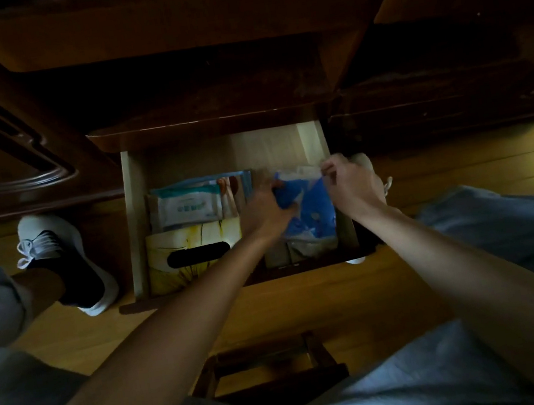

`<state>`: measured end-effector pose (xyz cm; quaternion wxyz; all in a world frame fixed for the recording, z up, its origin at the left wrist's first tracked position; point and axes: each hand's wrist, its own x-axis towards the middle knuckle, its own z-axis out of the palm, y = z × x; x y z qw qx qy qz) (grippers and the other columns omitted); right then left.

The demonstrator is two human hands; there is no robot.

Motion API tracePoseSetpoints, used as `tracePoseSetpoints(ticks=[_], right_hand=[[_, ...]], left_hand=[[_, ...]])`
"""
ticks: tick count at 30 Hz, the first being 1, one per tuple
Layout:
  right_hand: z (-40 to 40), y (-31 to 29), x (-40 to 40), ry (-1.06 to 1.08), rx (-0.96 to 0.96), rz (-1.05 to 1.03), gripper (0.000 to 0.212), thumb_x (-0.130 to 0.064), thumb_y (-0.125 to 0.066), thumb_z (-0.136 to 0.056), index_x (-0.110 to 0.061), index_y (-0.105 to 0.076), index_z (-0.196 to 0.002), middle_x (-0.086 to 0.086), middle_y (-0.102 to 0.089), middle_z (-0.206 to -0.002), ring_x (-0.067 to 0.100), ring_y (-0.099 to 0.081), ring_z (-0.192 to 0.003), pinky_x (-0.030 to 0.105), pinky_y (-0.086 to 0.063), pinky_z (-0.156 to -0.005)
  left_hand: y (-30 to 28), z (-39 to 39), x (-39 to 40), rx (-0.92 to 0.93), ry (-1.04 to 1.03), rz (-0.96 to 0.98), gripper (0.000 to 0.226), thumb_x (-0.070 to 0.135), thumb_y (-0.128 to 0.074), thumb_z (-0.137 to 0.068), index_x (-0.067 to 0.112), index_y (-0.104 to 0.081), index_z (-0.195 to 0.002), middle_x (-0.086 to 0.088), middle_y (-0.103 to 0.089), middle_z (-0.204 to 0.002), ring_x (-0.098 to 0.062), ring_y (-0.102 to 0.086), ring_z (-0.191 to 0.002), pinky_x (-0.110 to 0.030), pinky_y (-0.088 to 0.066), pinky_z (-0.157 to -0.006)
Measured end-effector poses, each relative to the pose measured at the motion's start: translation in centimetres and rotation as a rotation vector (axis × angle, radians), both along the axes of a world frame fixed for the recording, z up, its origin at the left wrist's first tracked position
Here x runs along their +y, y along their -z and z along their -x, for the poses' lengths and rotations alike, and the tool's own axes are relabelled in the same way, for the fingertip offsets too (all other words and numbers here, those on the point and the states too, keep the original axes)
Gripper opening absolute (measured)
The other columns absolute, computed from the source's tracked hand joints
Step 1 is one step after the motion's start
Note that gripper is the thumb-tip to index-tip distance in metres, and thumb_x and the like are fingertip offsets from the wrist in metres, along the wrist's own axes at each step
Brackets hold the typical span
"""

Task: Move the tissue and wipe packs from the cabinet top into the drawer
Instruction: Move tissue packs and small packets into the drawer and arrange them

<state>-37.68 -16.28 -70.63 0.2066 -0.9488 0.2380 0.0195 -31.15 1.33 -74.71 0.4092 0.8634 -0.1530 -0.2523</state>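
The pale wooden drawer [137, 221] stands pulled out from the dark cabinet. Both hands hold a blue and white pack [315, 209] over the drawer's right side. My left hand [266, 209] grips its left edge. My right hand [351, 182] pinches its upper right corner. In the drawer's left half lies a white and teal wipe pack [189, 205] on top of flat packs. In front of it sits a yellow and white tissue box [194, 258] with a dark oval slot. Part of the blue pack is hidden by my hands.
The dark cabinet top [169, 19] looms above the drawer, with a carved cabinet door [7, 144] at the left. My white shoe [59, 261] stands left of the drawer on the wooden floor. A small wooden stool [270, 371] sits between my knees.
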Motion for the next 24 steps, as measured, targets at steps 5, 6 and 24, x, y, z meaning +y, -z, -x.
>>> tracePoseSetpoints(ticks=[5,6,24], right_hand=[[1.6,1.2,0.2,-0.400,0.263,0.403,0.061,-0.050,-0.056,-0.091,-0.024,-0.041,-0.144,0.002,-0.045,-0.145,0.028,-0.040,-0.133,0.043,-0.041,-0.104],[1.6,1.4,0.2,-0.520,0.337,0.484,0.071,-0.057,-0.055,-0.088,-0.023,-0.039,-0.147,0.003,-0.043,-0.148,0.028,-0.034,-0.138,0.045,-0.032,-0.112],[-1.5,3.3,2.0,-0.429,0.053,0.140,0.065,-0.062,-0.033,-0.098,-0.022,-0.034,-0.149,0.008,-0.055,-0.144,0.028,-0.043,-0.137,0.049,-0.028,-0.115]], left_hand=[[2.8,2.0,-1.7,0.130,0.281,-0.108,0.045,0.033,-0.062,-0.093,0.020,-0.056,-0.136,-0.005,-0.059,-0.134,-0.026,-0.058,-0.120,-0.033,-0.048,-0.086],[3.2,2.1,-1.3,0.115,0.280,-0.117,0.045,0.031,-0.065,-0.090,0.021,-0.058,-0.133,-0.005,-0.061,-0.131,-0.026,-0.060,-0.116,-0.033,-0.048,-0.084],[-0.3,-2.9,7.1,-0.051,0.015,-0.170,0.045,0.002,-0.060,-0.090,0.024,-0.053,-0.129,-0.007,-0.056,-0.133,-0.022,-0.059,-0.115,-0.038,-0.057,-0.085]])
